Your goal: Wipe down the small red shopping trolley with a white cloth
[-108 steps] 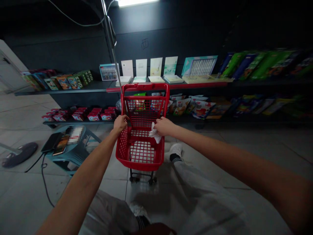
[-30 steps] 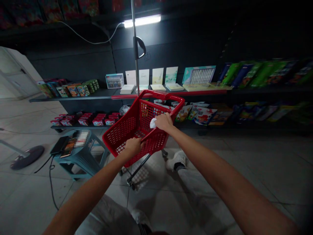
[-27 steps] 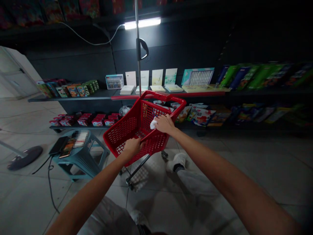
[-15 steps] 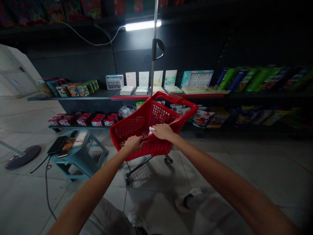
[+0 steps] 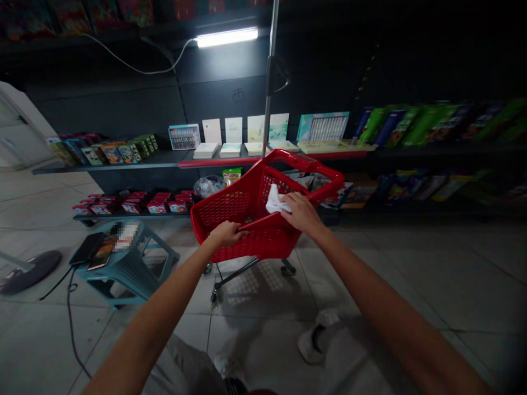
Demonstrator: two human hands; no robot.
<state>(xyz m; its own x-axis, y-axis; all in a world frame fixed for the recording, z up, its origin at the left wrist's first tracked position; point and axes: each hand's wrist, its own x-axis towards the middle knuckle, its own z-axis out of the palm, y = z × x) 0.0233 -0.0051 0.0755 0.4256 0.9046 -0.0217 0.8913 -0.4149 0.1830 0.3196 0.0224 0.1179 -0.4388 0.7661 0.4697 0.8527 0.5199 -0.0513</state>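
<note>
A red plastic shopping cart point(image 5: 242, 252) with a perforated basket stands in front of me on dark metal legs with casters. My left hand point(image 5: 226, 234) grips the near rim of its basket, fingers wrapped over the edge. A crumpled white cloth point(image 5: 275, 199) is in my right hand point(image 5: 300, 211), which rests over the same rim farther right, close to the handle end. The cloth bunches up in front of the fingers above the inside of the basket. Behind the right hand, the cart's red handle point(image 5: 329, 184) curves up.
Shelves point(image 5: 144, 162) behind the cart hold books point(image 5: 206, 149), boxes and bagged goods. A blue-grey stool point(image 5: 144, 269) with items on it stands left, its cable point(image 5: 71, 312) trailing on the floor. A metal pole point(image 5: 269, 71) rises behind the cart.
My right hand has moved right along the rim, and more of the white cloth shows. The left hand still holds the rim. The cart sits slightly farther right in view.
</note>
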